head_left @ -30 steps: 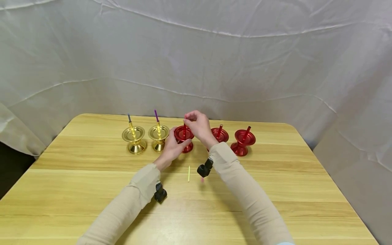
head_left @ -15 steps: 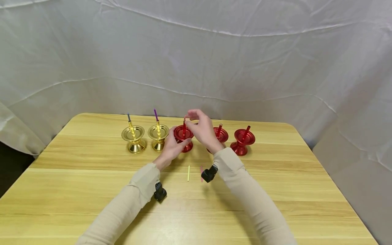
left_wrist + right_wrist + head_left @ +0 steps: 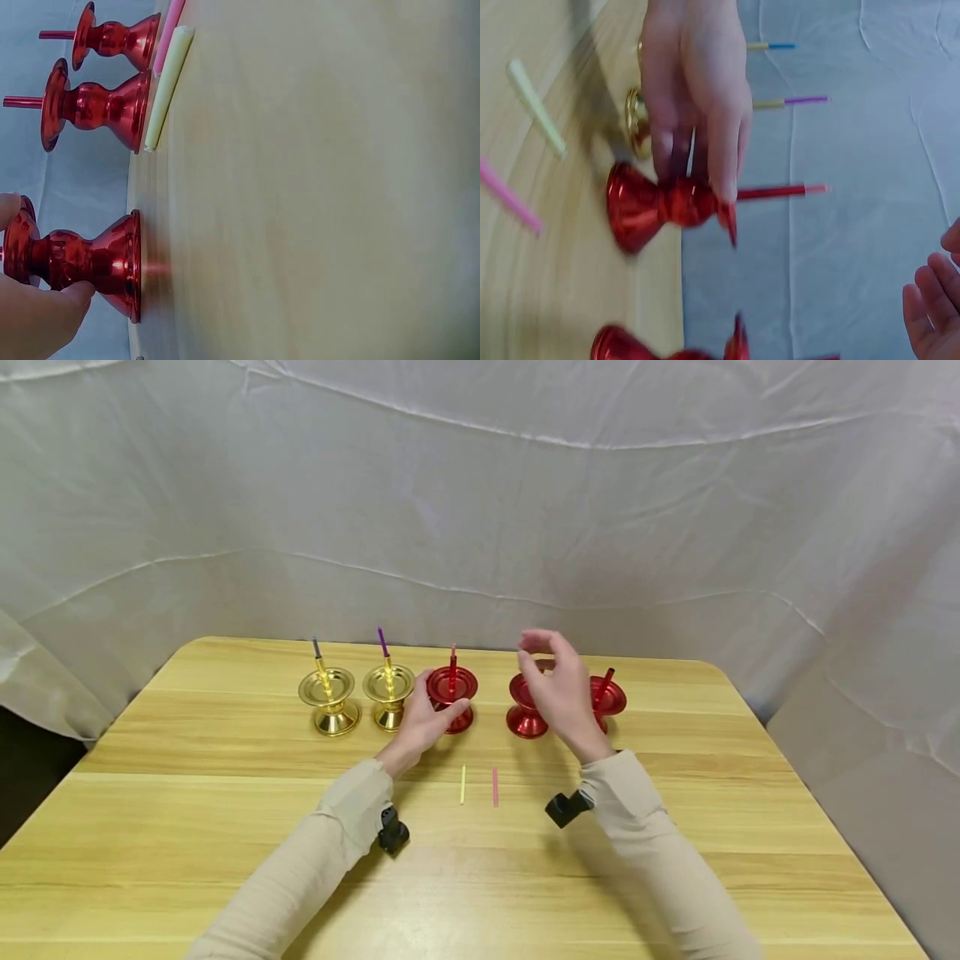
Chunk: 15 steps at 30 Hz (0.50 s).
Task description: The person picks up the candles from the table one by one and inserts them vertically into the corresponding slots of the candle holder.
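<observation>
My left hand (image 3: pixel 420 727) grips a red metal candle holder (image 3: pixel 459 721), thumb on its near side and fingers round the back. A thin pinkish candle (image 3: pixel 453 650) stands upright in that holder's tube; its tip also shows in the right wrist view. To the right, my right hand (image 3: pixel 561 697) hovers in front of a second red holder (image 3: pixel 527 723), its fingers loosely bent and apart with nothing between them. That hand partly hides the second holder and the left part of a third red holder (image 3: pixel 613 700). In the right wrist view, fingers (image 3: pixel 934 296) of the right hand appear at the edge.
Two gold holders, one with a blue candle (image 3: pixel 317 648) and one with a purple candle (image 3: pixel 383 642), stand at the left. A pale yellow candle (image 3: pixel 462 785) and a pink candle (image 3: pixel 495 787) lie on the wooden table (image 3: pixel 225 827). Grey cloth (image 3: pixel 480 527) hangs behind.
My right hand has let go of the pinkish candle and moved right, leaving it standing in the holder. The left hand keeps its grip on the same red holder.
</observation>
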Tool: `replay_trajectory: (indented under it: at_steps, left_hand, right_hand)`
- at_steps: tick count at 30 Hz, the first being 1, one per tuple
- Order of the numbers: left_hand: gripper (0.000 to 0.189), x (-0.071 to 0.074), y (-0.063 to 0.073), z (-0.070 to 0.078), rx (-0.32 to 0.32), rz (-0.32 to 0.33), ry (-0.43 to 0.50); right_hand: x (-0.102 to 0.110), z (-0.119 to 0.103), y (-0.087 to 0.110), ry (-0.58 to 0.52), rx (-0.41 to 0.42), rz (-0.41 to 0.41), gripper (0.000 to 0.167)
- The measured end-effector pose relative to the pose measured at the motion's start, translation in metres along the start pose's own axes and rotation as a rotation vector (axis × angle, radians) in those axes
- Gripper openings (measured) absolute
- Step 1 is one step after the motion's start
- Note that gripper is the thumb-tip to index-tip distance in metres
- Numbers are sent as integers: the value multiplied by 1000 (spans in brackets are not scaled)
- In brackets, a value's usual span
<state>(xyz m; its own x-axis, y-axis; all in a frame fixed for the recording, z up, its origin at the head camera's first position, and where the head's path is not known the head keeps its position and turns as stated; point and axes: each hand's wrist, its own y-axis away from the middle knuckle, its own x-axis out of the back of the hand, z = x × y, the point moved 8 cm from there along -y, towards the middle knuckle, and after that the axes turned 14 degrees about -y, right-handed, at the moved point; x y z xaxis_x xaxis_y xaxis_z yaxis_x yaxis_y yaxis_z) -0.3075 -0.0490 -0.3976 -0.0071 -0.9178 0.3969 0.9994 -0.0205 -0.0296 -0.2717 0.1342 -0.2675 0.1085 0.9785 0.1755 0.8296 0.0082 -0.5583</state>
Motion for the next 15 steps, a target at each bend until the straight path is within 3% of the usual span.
replay_trajectory:
  at_steps: [7,15]
  left_hand:
    - [73,0,1,0,13,0,4]
    - [75,-1,1,-1,25,-4,26]
  right_hand:
    - [31,41,19,21,-181,59,27]
    - [31,76,32,195,-298,-54,54]
